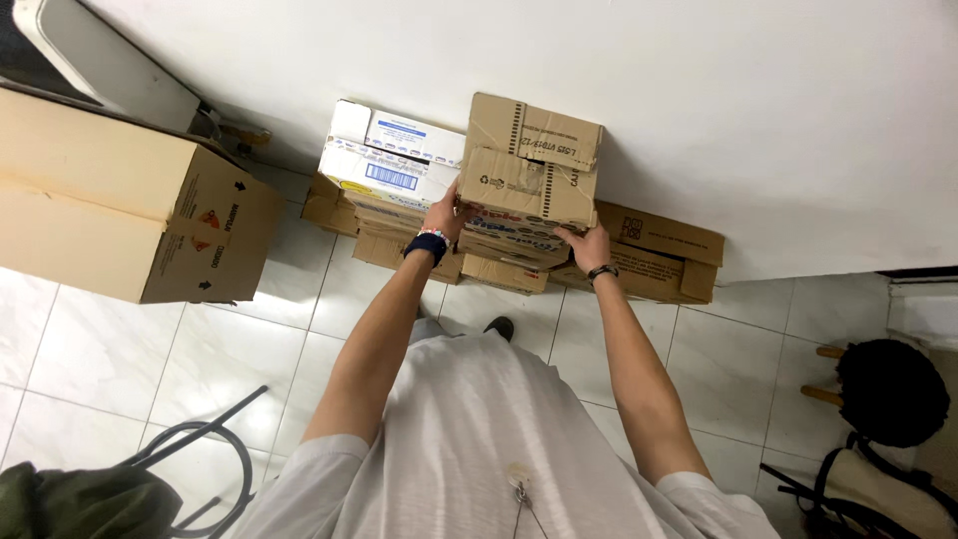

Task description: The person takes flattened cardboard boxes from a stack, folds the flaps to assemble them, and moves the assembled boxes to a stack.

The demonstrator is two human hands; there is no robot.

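So from the head cam I'm looking straight down at both hands on a brown, taped-up cardboard box (pixel 529 165) sitting on top of a stack of flattened cartons (pixel 499 262) against the white wall (pixel 599 70). Left hand (pixel 446 215) presses the box's left side, right hand (pixel 589 245) cups the near right corner, so the grip is both palms clamped on it, fingers spread flat. The box lies dead ahead between the hands, long axis running left to right, and both hands look about equally close. A white printed box (pixel 389 160) sits touching its left side, with a big tan carton (pixel 110 205) on the tiled floor (pixel 120 359) well apart.
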